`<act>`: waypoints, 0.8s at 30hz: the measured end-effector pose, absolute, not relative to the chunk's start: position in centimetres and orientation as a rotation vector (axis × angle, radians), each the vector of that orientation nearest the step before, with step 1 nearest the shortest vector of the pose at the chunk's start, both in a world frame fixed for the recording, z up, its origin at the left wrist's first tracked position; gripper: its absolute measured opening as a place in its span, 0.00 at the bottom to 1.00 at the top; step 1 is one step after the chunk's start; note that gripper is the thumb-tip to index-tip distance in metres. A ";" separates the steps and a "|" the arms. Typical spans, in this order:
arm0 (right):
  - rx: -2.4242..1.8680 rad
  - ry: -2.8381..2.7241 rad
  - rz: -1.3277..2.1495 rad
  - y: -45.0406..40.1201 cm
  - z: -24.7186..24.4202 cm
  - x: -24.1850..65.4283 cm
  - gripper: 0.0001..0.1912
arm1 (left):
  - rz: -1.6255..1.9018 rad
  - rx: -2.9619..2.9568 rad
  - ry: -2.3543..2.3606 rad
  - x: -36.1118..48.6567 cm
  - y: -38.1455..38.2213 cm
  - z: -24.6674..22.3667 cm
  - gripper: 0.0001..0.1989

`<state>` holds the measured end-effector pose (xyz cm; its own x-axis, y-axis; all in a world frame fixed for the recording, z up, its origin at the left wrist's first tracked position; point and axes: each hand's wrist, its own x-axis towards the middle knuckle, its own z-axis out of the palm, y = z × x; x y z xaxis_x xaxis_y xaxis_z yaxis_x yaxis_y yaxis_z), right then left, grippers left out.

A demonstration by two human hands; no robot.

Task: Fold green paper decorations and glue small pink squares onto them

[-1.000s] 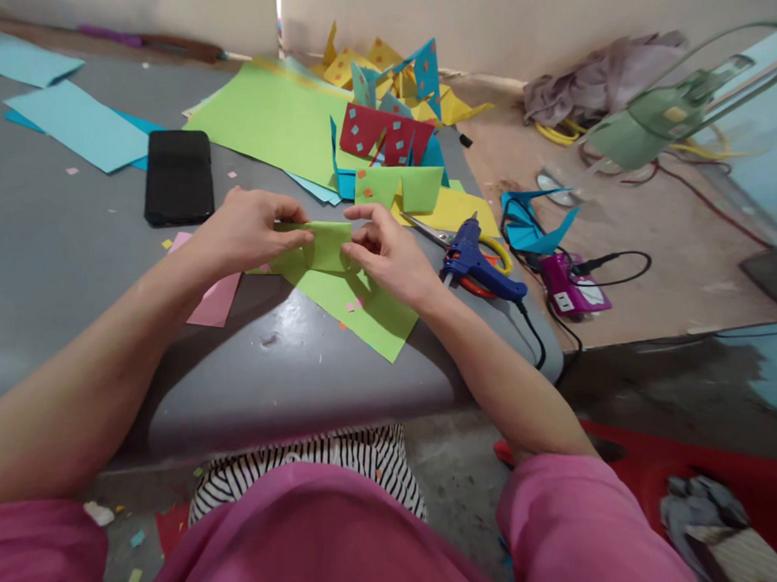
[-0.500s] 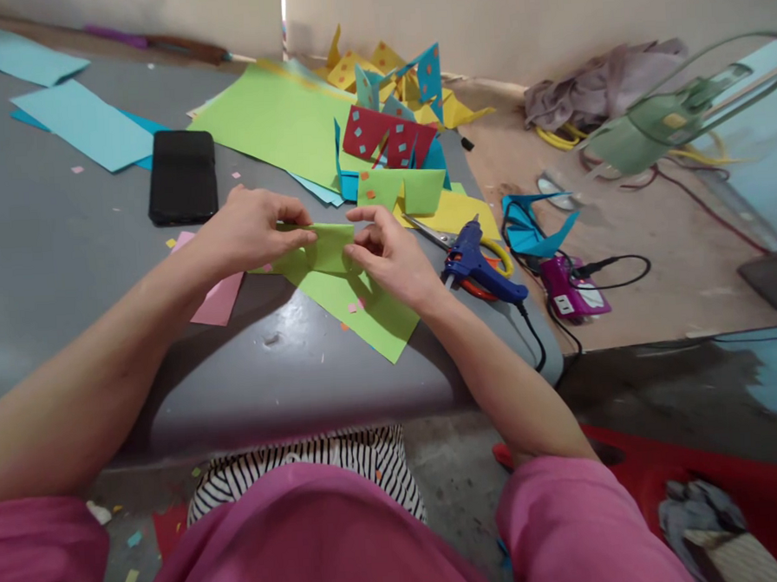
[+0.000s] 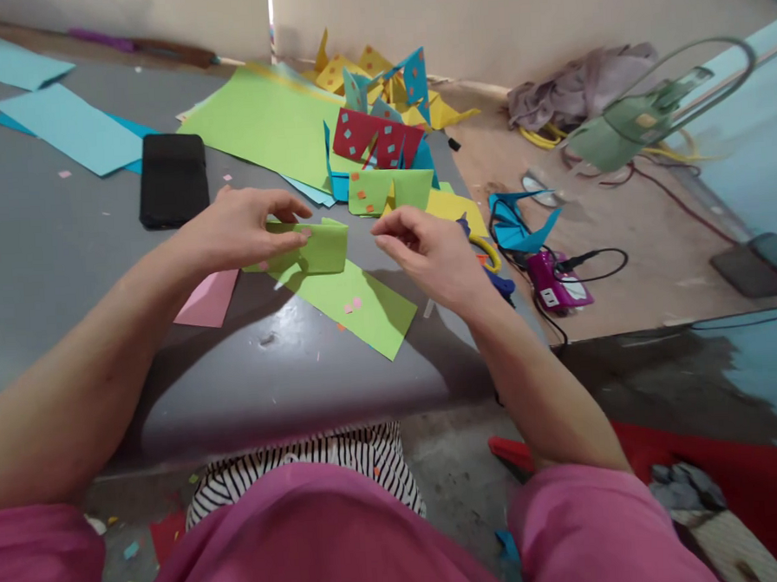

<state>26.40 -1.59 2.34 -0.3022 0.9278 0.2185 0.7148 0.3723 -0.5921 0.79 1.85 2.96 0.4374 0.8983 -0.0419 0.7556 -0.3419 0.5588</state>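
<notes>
A folded green paper (image 3: 327, 247) stands over the grey table, its left part between the thumb and fingers of my left hand (image 3: 242, 227). My right hand (image 3: 429, 252) is off to the right of it, thumb and forefinger tips close together; whatever may be between them is too small to make out. Beneath and to the right lies a flat green sheet (image 3: 380, 313) with small pink paper squares (image 3: 352, 306) on it. A pink paper (image 3: 210, 300) lies below my left wrist. The blue glue gun (image 3: 498, 285) is mostly hidden behind my right hand.
A black phone (image 3: 173, 181) lies left of my left hand. Folded papers with dots, one red (image 3: 377, 140) and one green (image 3: 389, 191), stand behind my hands. Yellow-handled scissors (image 3: 486, 253) lie at the right, near a purple box (image 3: 557, 282) with cables.
My right hand has let go of the folded green paper and moved right, now covering much of the glue gun. My left hand still holds the paper. The view has shifted slightly.
</notes>
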 end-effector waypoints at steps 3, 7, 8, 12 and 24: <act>-1.494 -2.208 0.245 -2.9 3.6 28.7 0.06 | 0.341 2.144 1.434 1.0 1.6 3.4 0.25; -1.630 -2.280 0.037 -4.7 4.0 31.6 0.08 | 0.279 2.153 1.446 1.2 1.2 3.9 0.26; -1.664 -2.313 0.005 -5.0 3.9 32.2 0.08 | 0.276 2.153 1.445 1.2 1.2 4.0 0.27; -1.851 -2.454 -0.152 -5.7 3.0 34.5 0.21 | 0.199 2.216 1.429 1.1 1.2 3.8 0.27; -2.207 -2.271 0.100 -4.0 2.5 37.2 0.39 | 0.124 2.223 1.493 1.0 2.0 3.0 0.23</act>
